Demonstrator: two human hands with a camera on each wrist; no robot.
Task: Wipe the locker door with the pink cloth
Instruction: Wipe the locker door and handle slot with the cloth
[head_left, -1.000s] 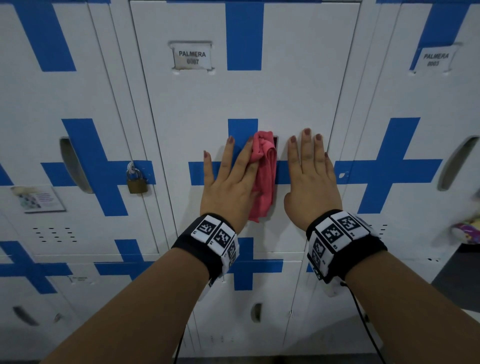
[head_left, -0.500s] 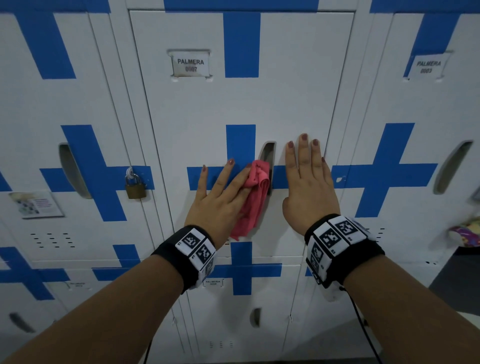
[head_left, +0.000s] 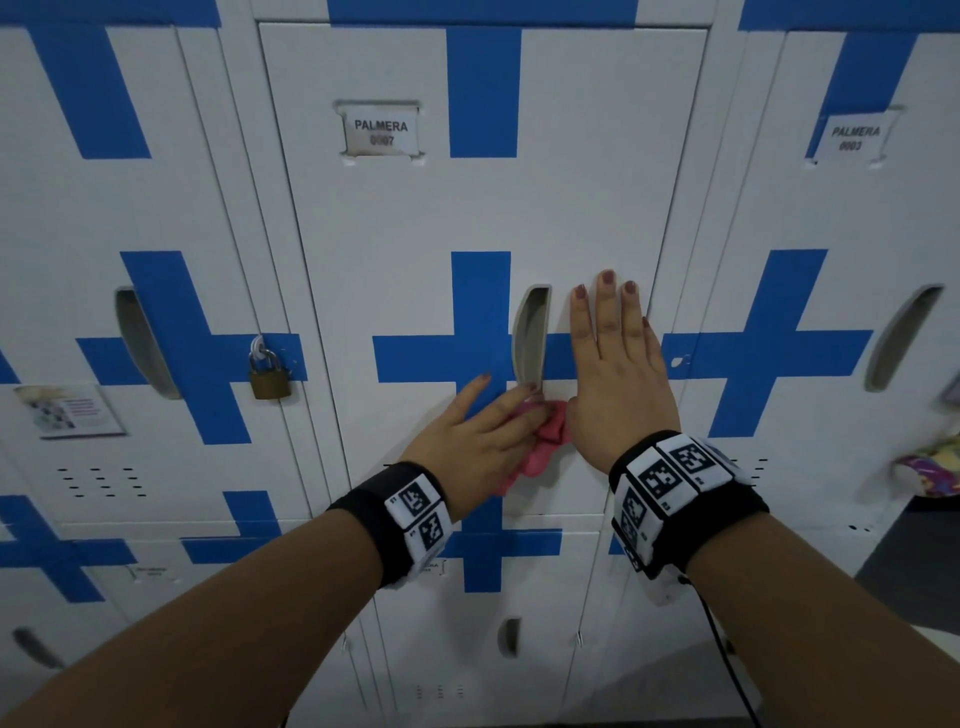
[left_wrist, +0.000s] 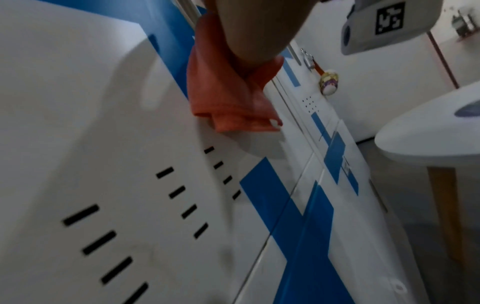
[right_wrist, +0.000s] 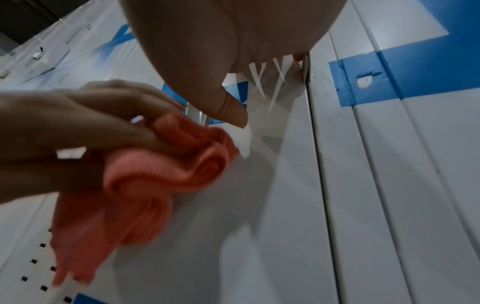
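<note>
The white locker door (head_left: 467, 208) with blue cross stripes fills the middle of the head view. My left hand (head_left: 467, 441) grips the bunched pink cloth (head_left: 550, 431) and holds it against the door just below the handle recess (head_left: 530, 338). In the right wrist view, the fingers (right_wrist: 78, 123) lie over the rolled cloth (right_wrist: 166, 170), whose tail hangs down. The left wrist view shows the cloth (left_wrist: 228, 98) wrapped under the palm (left_wrist: 249, 30). My right hand (head_left: 613, 374) lies flat on the door right of the recess, fingers straight and pointing up, thumb (right_wrist: 226, 107) close to the cloth.
A brass padlock (head_left: 270, 382) hangs on the locker to the left. A name plate (head_left: 381, 130) sits high on the door. A colourful object (head_left: 930, 475) hangs at the far right locker. A round white table (left_wrist: 428, 133) stands nearby on the right.
My left hand has slid the pink cloth down the door, from beside the handle recess to below it. The right hand has stayed flat in the same place.
</note>
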